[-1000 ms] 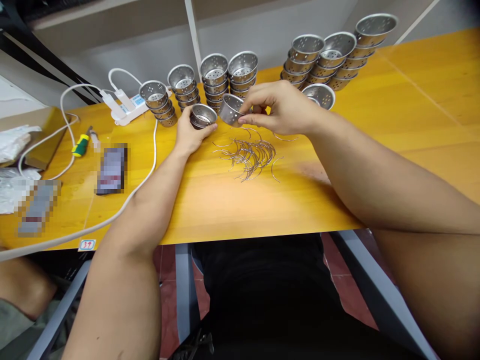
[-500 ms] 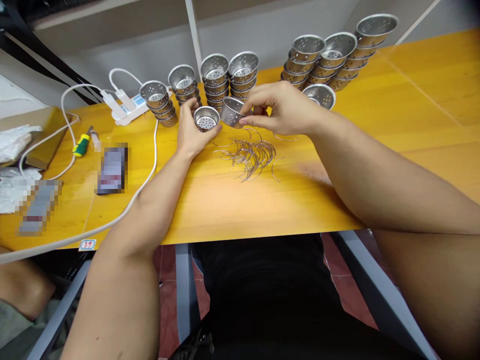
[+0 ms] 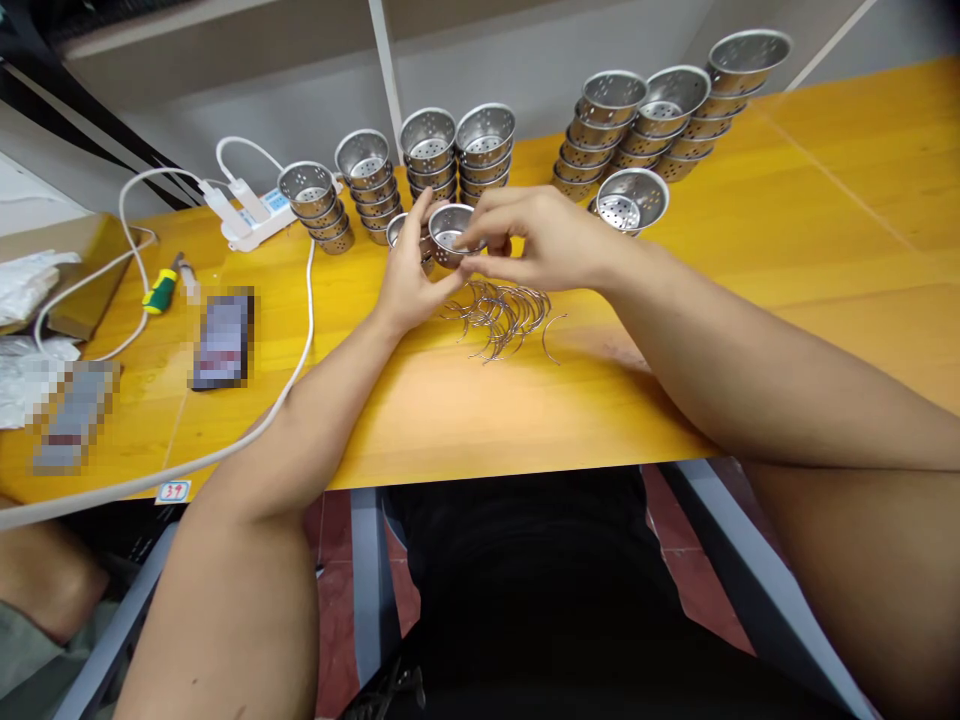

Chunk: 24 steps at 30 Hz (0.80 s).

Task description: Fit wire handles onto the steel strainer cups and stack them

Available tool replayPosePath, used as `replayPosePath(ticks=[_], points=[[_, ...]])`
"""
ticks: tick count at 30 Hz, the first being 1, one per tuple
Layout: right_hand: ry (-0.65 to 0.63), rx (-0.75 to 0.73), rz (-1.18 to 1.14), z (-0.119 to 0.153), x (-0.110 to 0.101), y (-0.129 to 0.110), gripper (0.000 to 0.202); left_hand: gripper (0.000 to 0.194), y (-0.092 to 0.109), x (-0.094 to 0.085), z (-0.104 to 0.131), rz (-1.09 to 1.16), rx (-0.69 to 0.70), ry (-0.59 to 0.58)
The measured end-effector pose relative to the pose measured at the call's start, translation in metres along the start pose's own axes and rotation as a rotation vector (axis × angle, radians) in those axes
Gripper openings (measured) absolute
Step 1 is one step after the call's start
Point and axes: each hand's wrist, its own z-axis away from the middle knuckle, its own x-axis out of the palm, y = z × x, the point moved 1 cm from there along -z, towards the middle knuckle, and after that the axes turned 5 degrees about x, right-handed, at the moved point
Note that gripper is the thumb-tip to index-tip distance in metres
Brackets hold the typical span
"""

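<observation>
A small perforated metal cup (image 3: 450,222) is between my two hands over the table, its open mouth facing up. My left hand (image 3: 409,275) is closed around its left side, thumb at the front and fingers behind. On the right, my right hand (image 3: 544,240) pinches the rim, with a fingertip reaching inside. Another perforated cup (image 3: 395,232) stands behind my left hand and is mostly hidden by it. Just in front of the hands lies a loose pile of thin curved metal wires (image 3: 506,315).
Stacks of perforated cups line the back, on the left (image 3: 307,195), in the middle (image 3: 486,135) and on the right (image 3: 679,100). A lower cup (image 3: 632,200) stands near my right wrist. A power strip (image 3: 262,218), white cable (image 3: 311,310), screwdriver (image 3: 161,290) and phone (image 3: 223,340) are leftward.
My left hand has let go of the cup it held and moved right onto the cup in my right hand. The released cup now stands behind my left hand.
</observation>
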Motion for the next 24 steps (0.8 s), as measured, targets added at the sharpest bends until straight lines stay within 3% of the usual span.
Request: replayPosePath(ticks=[2, 4, 7, 9, 11, 17, 24], points=[[0.121, 0.069, -0.026, 0.001, -0.007, -0.002, 0.034, 0.116, -0.001, 0.001, 0.001, 0.023, -0.027, 0.016], [0.146, 0.147, 0.008, 0.002, -0.013, 0.003, 0.022, 0.119, 0.000, -0.001, 0.001, -0.006, -0.032, 0.019], [-0.167, 0.137, 0.129, 0.001, -0.014, 0.020, 0.008, 0.121, -0.001, -0.005, 0.001, -0.079, -0.015, 0.018], [-0.385, 0.047, 0.174, 0.000, -0.006, 0.031, 0.021, 0.121, -0.005, -0.008, 0.001, -0.098, -0.009, 0.014], [-0.471, -0.011, 0.204, -0.001, 0.004, 0.037, 0.031, 0.120, -0.010, -0.010, 0.000, -0.098, -0.004, 0.016], [-0.500, 0.006, 0.284, -0.006, 0.023, 0.034, 0.021, 0.114, -0.016, -0.017, -0.003, -0.112, -0.024, 0.016], [-0.409, -0.062, 0.158, -0.006, 0.014, 0.036, 0.017, 0.111, -0.020, -0.022, -0.006, -0.103, -0.042, 0.047]])
